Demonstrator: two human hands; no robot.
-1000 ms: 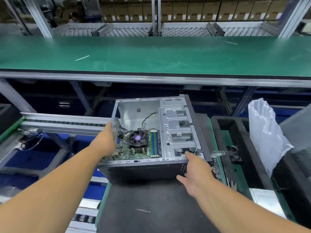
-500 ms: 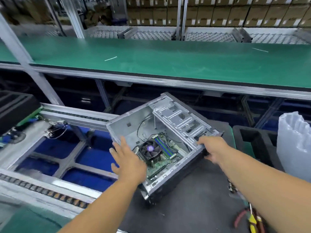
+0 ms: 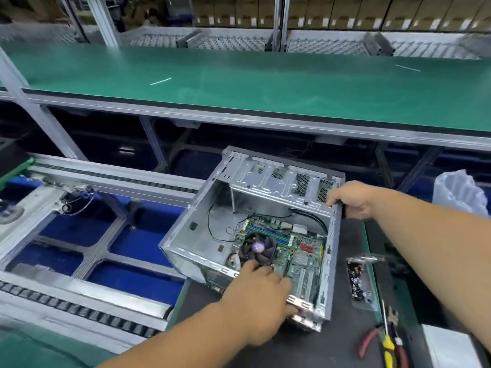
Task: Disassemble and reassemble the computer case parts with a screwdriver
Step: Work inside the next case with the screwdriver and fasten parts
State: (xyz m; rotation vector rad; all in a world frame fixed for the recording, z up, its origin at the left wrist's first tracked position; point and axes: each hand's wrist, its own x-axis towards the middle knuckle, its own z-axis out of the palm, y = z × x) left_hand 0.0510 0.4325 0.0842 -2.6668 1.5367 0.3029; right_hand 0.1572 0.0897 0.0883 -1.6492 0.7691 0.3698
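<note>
Here the right hand (image 3: 350, 199) curls its fingers over the far right corner of the computer case (image 3: 186, 235), gripping the thin metal edge. The left hand (image 3: 261, 296) lies on the near rim of the case with fingers spread and fairly straight, reaching in toward the round black fan (image 3: 256, 248); it grips nothing. The case is a bare grey sheet-metal box, open on top, sitting skewed on a dark mat (image 3: 332, 343). Inside it lies a green circuit board (image 3: 305, 258) with blue strips and thin black wires. Right of the case rest a small dark card (image 3: 357, 282), red-handled pliers (image 3: 368, 341) and a yellow-handled screwdriver (image 3: 388, 343). Left of the case runs a grey metal conveyor frame (image 3: 87, 261).
</note>
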